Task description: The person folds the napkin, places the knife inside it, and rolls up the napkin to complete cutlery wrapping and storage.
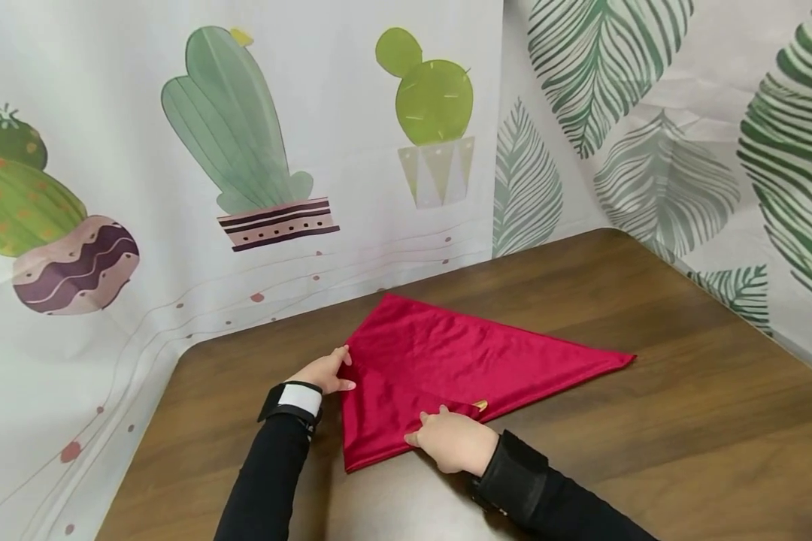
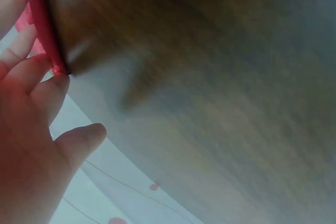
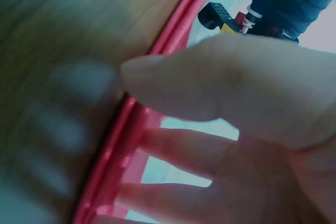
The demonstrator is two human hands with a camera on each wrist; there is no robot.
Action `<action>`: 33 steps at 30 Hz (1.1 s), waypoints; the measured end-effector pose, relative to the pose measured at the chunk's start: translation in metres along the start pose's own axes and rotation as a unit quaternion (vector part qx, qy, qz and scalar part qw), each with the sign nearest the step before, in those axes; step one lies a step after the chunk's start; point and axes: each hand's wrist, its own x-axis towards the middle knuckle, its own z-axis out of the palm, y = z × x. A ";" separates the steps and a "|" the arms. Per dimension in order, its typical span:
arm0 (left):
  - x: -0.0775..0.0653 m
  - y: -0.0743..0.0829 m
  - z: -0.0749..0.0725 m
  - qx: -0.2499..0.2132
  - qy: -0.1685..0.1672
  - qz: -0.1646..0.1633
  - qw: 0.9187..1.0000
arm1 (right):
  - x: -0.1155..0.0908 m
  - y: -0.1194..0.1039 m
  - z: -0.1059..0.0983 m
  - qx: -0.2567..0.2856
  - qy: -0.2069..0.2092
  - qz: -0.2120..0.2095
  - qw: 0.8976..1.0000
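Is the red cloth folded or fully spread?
The red cloth is folded: a flap lies across its left part; the right wrist view shows layered edges.

A crimson cloth with a satiny sheen lies folded on the brown wooden bench. Its far corner sits close to the bench's far edge, and a long, narrow point stretches out to the right. On the left, a flap is turned inward over the rest, its tip by the near edge, where a small gold-coloured piece shows. Shallow wrinkles ripple across the upper middle; the near edge shows stacked, rounded layers.
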 end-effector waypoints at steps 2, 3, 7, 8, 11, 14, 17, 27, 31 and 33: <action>0.000 -0.007 0.003 -0.006 0.005 -0.003 1.000 | 0.005 0.000 0.003 0.008 -0.002 0.001 1.000; 0.000 -0.010 0.005 -0.003 0.008 -0.006 1.000 | 0.007 0.001 0.005 0.012 0.001 -0.001 1.000; -0.004 -0.012 0.013 0.030 0.030 -0.030 0.999 | 0.014 0.005 0.009 0.013 0.019 -0.014 1.000; -0.007 -0.010 0.014 0.044 0.037 -0.035 0.998 | 0.014 0.007 0.009 0.017 0.027 -0.015 0.999; -0.018 0.008 0.019 0.073 0.060 -0.026 0.995 | 0.016 0.015 0.008 0.020 0.050 -0.005 0.999; -0.033 0.038 0.023 0.078 0.071 0.046 0.993 | 0.016 0.028 0.008 0.011 0.077 0.018 0.997; -0.046 0.074 0.027 0.072 0.055 0.137 0.986 | 0.013 0.040 0.007 -0.005 0.097 0.040 0.995; -0.071 0.149 0.044 0.126 -0.026 0.188 0.974 | 0.003 0.062 0.000 0.072 0.078 0.080 0.991; -0.074 0.153 0.045 0.156 -0.022 0.179 0.971 | 0.003 0.065 -0.004 0.101 0.080 0.068 0.989; -0.075 0.153 0.044 0.165 -0.016 0.185 0.969 | 0.002 0.069 -0.006 0.118 0.079 0.057 0.988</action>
